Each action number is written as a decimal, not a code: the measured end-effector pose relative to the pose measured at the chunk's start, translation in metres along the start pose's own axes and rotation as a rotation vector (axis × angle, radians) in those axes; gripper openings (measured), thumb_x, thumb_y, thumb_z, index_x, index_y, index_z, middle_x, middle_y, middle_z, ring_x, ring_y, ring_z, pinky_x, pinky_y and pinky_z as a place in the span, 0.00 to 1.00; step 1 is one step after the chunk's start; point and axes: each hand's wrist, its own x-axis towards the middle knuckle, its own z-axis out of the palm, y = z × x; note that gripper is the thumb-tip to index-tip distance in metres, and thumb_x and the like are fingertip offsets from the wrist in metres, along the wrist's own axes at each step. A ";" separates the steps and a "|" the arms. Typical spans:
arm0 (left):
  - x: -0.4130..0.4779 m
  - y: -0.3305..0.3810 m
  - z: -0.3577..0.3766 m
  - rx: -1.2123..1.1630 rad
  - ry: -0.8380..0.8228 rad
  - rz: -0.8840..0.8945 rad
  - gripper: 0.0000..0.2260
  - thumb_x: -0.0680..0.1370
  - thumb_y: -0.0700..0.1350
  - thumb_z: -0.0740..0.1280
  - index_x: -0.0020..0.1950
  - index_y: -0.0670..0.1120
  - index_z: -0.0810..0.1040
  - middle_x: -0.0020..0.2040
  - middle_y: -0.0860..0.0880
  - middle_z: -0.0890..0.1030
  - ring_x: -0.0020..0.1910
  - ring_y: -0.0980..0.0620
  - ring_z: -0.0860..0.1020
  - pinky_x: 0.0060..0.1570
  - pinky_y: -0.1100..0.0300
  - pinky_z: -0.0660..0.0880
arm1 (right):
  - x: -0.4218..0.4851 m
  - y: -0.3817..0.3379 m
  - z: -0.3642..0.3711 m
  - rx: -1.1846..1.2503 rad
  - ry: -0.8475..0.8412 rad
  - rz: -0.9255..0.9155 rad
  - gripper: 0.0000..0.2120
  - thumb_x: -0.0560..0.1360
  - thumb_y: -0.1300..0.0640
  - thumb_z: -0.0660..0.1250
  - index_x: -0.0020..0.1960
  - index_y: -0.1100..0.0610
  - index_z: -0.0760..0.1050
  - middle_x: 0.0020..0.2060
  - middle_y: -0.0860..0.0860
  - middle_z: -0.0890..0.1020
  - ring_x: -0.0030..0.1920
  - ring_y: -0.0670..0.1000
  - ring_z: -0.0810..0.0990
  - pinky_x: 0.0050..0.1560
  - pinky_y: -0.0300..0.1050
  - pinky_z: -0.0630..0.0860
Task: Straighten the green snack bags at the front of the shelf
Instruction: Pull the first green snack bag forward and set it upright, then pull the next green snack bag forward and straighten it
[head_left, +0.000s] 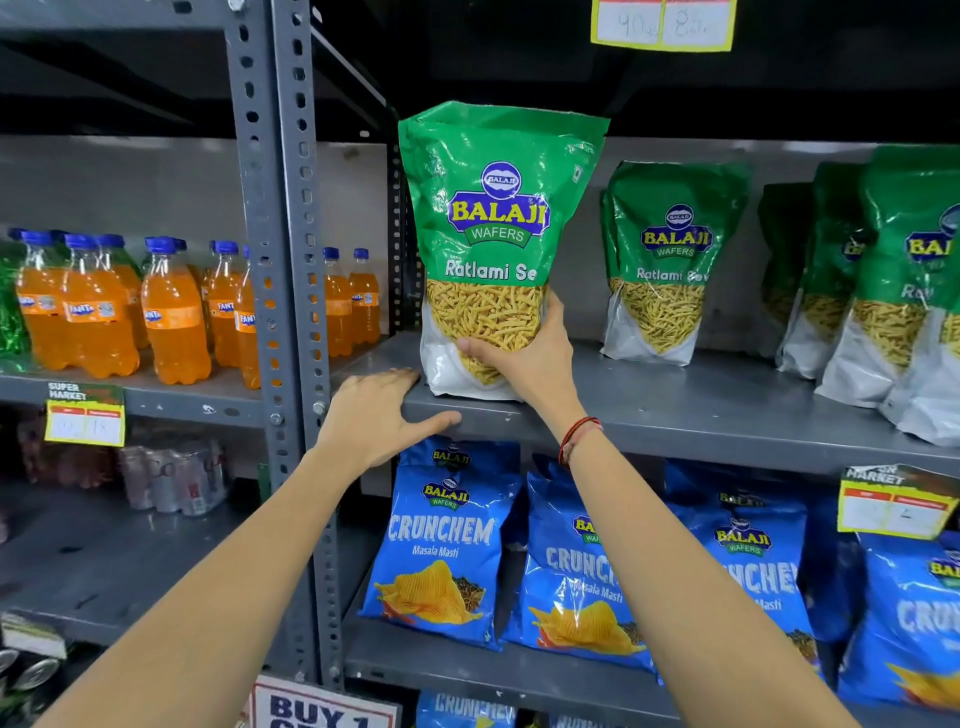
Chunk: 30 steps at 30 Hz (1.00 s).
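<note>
A green Balaji Ratlami Sev bag (493, 208) stands upright at the front left of the grey metal shelf (675, 410). My right hand (524, 358) grips its lower right side, fingers across the clear window. My left hand (379, 415) lies flat on the shelf's front edge just left of the bag, fingers spread, holding nothing. A second green bag (670, 260) stands further back to the right. More green bags (883, 280) crowd the right end of the shelf, leaning forward.
A perforated steel upright (280, 260) borders the shelf on the left. Orange Fanta bottles (171, 317) fill the neighbouring shelf. Blue Crunchem bags (447, 545) stand on the shelf below. Yellow price tags (893, 509) hang on the shelf edges.
</note>
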 end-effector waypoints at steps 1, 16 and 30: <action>0.000 0.000 0.000 -0.002 -0.003 -0.001 0.39 0.66 0.76 0.49 0.59 0.49 0.76 0.53 0.48 0.83 0.50 0.47 0.80 0.47 0.53 0.74 | 0.000 0.000 0.001 -0.003 0.002 0.002 0.55 0.55 0.41 0.80 0.73 0.53 0.56 0.67 0.52 0.72 0.67 0.52 0.71 0.67 0.53 0.70; 0.006 0.105 -0.015 -0.354 0.473 -0.013 0.14 0.75 0.50 0.61 0.49 0.41 0.78 0.45 0.44 0.82 0.44 0.45 0.79 0.42 0.51 0.75 | 0.022 0.015 -0.069 -0.001 0.096 0.022 0.49 0.65 0.32 0.68 0.76 0.52 0.52 0.69 0.55 0.67 0.68 0.54 0.69 0.68 0.56 0.68; 0.036 0.193 0.038 -0.146 0.020 0.102 0.30 0.75 0.61 0.49 0.48 0.40 0.81 0.46 0.43 0.85 0.46 0.42 0.82 0.43 0.48 0.77 | 0.088 0.105 -0.159 -0.453 0.054 0.360 0.53 0.66 0.38 0.73 0.76 0.63 0.49 0.73 0.64 0.57 0.74 0.63 0.57 0.74 0.55 0.57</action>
